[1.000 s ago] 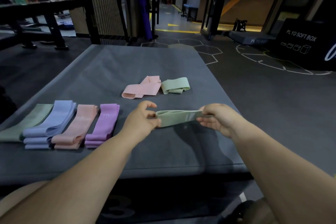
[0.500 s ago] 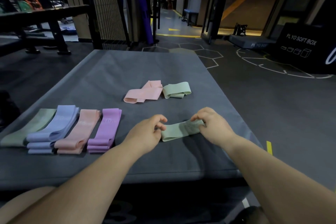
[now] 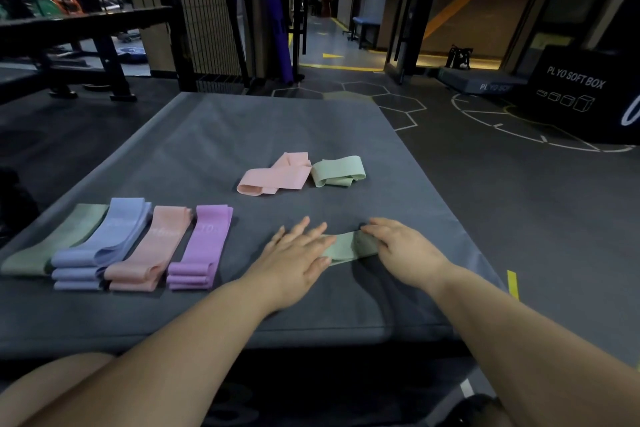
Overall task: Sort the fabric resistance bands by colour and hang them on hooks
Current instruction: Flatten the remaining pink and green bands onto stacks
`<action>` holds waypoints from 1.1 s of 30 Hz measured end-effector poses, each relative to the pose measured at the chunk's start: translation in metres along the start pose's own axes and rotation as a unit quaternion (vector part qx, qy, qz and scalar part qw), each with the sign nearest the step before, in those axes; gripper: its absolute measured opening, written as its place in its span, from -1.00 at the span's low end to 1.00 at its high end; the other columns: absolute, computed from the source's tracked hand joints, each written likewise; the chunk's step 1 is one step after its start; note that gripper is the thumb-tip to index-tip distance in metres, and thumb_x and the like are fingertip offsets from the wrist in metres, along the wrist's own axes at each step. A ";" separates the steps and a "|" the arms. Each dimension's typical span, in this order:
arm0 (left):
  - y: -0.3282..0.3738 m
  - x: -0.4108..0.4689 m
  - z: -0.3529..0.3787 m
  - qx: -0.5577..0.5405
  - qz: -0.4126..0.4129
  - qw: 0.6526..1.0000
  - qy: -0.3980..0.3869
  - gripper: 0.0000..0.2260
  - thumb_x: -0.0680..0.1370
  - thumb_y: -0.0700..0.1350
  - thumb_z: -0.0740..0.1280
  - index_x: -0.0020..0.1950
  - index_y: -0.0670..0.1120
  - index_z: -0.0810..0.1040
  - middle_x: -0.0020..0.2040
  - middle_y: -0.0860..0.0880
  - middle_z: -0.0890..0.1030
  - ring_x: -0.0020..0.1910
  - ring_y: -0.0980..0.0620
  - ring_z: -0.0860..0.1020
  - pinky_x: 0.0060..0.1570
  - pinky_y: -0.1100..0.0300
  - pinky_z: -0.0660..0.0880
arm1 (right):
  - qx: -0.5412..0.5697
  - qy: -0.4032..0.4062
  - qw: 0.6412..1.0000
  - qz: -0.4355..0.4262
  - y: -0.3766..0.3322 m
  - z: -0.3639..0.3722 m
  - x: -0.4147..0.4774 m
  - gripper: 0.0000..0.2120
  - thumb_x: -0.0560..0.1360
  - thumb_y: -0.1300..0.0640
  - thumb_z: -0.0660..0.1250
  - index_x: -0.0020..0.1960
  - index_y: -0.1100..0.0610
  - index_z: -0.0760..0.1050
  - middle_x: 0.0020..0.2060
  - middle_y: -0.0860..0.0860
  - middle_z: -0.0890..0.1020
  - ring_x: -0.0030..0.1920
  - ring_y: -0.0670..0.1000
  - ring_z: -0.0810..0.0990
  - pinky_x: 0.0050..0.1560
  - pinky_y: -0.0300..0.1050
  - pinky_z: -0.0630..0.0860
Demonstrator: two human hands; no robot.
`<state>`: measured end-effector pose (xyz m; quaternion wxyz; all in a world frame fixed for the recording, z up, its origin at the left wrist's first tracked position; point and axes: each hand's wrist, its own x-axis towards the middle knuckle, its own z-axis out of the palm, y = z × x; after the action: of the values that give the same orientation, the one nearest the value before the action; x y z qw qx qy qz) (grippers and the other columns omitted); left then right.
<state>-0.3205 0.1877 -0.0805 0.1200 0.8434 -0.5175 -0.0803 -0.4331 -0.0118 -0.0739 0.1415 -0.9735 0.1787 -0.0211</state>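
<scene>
The scene is dimly lit, mostly from above. The brightest light is found around the yellow painted floor strip [image 3: 341, 66] in the far corridor, where a warm glow is spread over the floor. A soft shadow is cast on the grey padded mat [image 3: 242, 135] beneath the right hand [image 3: 405, 250]. Straight lines are bowed by the wide lens towards the edges, as at the black soft box with white lettering [image 3: 575, 90]. The dark metal rack [image 3: 86, 28] at upper left is rendered murky and slightly blurred.
</scene>
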 end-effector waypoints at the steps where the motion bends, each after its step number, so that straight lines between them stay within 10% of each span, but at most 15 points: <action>1: 0.000 0.000 0.001 0.016 -0.005 1.000 -0.019 -0.57 0.68 0.07 -0.04 0.57 0.14 0.06 0.59 0.17 -0.08 0.55 0.11 -0.24 0.52 0.02 -0.23 | -0.005 -0.006 1.000 -0.001 0.000 0.000 -0.001 -0.55 0.64 0.18 0.07 0.51 -0.01 0.29 0.54 -0.07 0.22 0.52 -0.04 0.18 0.50 -0.19 0.07; 8: 0.000 -0.002 0.001 0.051 -0.010 0.997 -0.056 -0.53 0.68 0.11 -0.06 0.58 0.12 -0.07 0.59 0.14 -0.13 0.55 0.11 -0.21 0.52 0.04 -0.23 | -0.062 -0.045 0.997 -0.011 -0.005 -0.001 -0.012 -0.44 0.64 -0.18 0.05 0.58 -0.02 0.08 0.60 -0.02 0.00 0.56 0.02 0.08 0.51 -0.06 0.06; 33: -0.004 -0.002 0.006 0.094 -0.008 0.993 -0.073 -0.49 0.66 0.16 -0.10 0.58 0.11 -0.19 0.58 0.15 -0.21 0.55 0.12 -0.23 0.51 0.05 -0.25 | -0.105 -0.073 0.992 0.007 0.000 0.012 -0.010 -0.33 0.63 -0.23 -0.08 0.61 0.08 -0.16 0.59 -0.03 -0.13 0.57 -0.07 -0.19 0.56 -0.09 -0.20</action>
<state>-0.3197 0.1906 -0.0876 0.0012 0.8466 -0.5238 -0.0938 -0.4411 -0.0049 -0.0854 0.0517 -0.9806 0.1760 0.0695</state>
